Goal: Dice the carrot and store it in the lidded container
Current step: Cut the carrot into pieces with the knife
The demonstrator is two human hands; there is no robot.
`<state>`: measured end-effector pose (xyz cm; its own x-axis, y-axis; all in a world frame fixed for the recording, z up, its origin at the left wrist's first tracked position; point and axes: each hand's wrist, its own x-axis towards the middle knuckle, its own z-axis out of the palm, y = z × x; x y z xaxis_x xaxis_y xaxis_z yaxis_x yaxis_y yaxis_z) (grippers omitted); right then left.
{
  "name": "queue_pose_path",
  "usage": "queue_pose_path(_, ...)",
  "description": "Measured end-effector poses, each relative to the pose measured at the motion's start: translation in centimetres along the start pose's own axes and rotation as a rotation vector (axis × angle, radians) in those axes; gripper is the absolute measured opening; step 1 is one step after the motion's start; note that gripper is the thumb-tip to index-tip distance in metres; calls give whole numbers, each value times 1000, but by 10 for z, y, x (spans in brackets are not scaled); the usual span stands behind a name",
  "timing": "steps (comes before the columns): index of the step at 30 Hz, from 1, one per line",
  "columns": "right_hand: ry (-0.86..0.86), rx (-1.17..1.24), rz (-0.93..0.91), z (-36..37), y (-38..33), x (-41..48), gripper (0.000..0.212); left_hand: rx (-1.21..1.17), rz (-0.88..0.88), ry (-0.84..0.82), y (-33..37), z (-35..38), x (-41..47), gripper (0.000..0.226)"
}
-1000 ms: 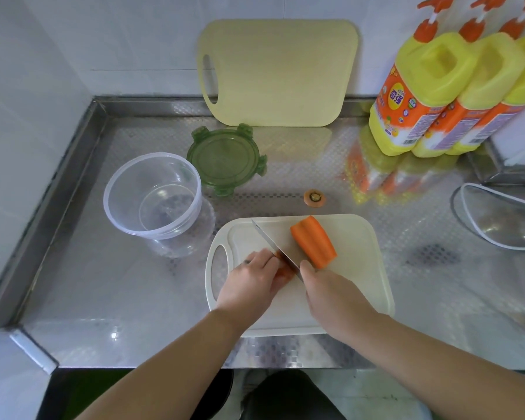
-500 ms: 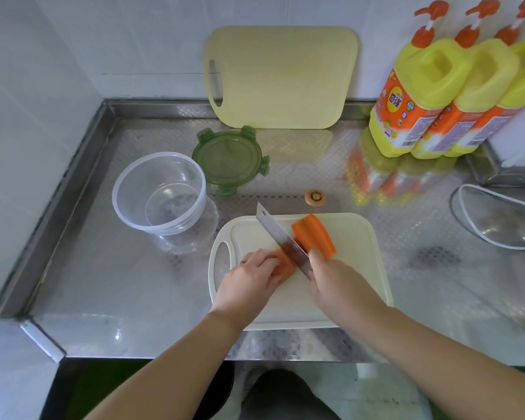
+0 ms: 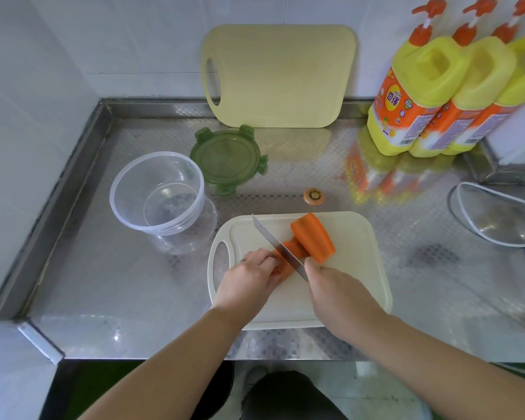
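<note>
Carrot [image 3: 312,237]: on cutting board [image 3: 355,268], table centre. Left hand [image 3: 249,277]: fingers curled, pinning the thin piece. Right hand [image 3: 337,286]: wrapped round knife [image 3: 278,247], blade in carrot. Advised: fingertips tucked back, blade vertical, even slices. Container [image 3: 156,195]: empty, left of board.

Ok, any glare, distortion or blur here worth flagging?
Head view: wide-angle lens bows the counter edges and tilts the detergent bottles; the steel mirrors those bottles, with glare patches near its front edge; knife and carrot sharp at centre, the right margin smeared.
</note>
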<state>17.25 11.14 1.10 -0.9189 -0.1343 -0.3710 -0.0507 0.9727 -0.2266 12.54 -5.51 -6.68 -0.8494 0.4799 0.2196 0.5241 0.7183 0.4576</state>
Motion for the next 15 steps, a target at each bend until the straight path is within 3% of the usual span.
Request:
queue_pose_path(6,-19,-4,-29,4,3,7,26,-25,25,39,-2,2,2,31)
queue_pose_path(15,-5,10,-38,13,0,26,27,-14,72,118,-5,6,-1,28)
